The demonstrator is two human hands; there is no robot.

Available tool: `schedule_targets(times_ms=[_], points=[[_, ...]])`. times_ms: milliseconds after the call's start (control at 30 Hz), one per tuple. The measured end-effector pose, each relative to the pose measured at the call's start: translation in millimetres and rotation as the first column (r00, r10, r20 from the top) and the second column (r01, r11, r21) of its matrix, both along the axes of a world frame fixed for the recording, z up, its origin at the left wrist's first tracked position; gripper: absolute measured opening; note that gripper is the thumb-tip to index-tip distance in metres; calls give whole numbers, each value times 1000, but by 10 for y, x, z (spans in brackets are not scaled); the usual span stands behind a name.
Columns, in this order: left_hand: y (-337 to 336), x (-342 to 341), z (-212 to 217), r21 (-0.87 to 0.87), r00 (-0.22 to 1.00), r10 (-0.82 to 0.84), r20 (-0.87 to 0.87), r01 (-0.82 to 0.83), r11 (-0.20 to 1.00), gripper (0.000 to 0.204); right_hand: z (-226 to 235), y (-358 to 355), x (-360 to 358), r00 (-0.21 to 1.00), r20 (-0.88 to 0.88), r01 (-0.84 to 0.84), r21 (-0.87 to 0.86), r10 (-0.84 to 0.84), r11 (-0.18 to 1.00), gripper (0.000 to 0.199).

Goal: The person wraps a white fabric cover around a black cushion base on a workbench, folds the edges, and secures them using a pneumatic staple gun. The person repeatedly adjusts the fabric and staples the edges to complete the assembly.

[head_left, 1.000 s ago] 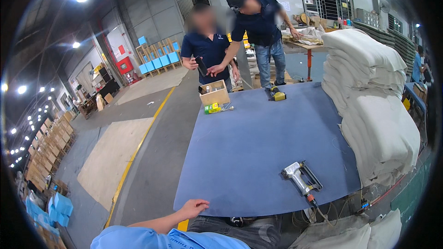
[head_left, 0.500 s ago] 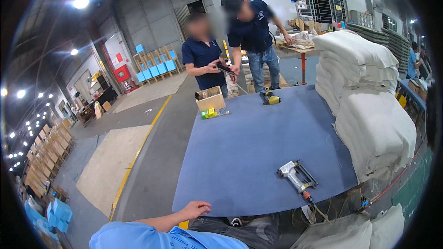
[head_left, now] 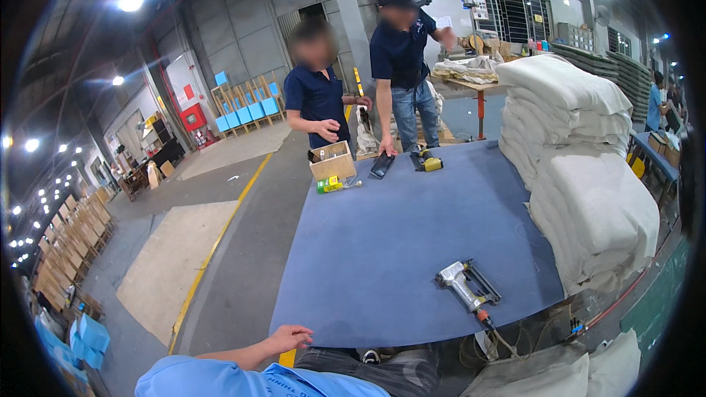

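At the near left corner of the blue-covered table (head_left: 397, 250), my left hand (head_left: 291, 337) rests with loosely bent fingers and nothing in them. My right hand is out of the picture. A silver staple gun (head_left: 463, 284) lies on the table's near right part, an orange fitting and hose at its lower end. Farther back lies a yellow-and-black staple gun (head_left: 426, 159). Between it and a small wooden box (head_left: 332, 164), a co-worker's hand (head_left: 387, 147) touches a dark phone (head_left: 382, 166) on the table. A green-and-yellow carton (head_left: 331, 184) sits before the box.
Tall stacks of folded off-white fabric (head_left: 588, 169) line the table's right side. Two people in dark shirts (head_left: 401, 51) stand behind the far edge. Pale cushions (head_left: 573, 371) lie at lower right. Wooden chair frames (head_left: 70, 250) stand in rows at far left.
The phone, earlier held up between the two co-workers, is now down on the table under one co-worker's hand. The other co-worker has let go of it. My left hand stays by the corner.
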State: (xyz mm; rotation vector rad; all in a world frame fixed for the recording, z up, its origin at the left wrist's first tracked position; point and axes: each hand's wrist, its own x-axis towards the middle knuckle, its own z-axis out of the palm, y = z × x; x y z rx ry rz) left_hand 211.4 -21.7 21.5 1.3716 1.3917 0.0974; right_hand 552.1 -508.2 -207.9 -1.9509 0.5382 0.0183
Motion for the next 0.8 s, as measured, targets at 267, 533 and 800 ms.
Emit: schedule_targets(times_ms=[267, 533, 800], points=[[-59, -192, -34, -18, 1000, -4, -7, 4, 1000, 33, 285, 84, 212, 998, 16, -67, 13, 67, 998, 72], [-72, -434, -131, -60, 994, 102, 32, -100, 993, 34, 767, 235, 446, 989, 87, -124, 23, 121, 992, 73], [130, -228, -225, -86, 983, 92, 159, -79, 993, 35, 1570, 151, 556, 975, 197, -113, 32, 104, 993, 73]])
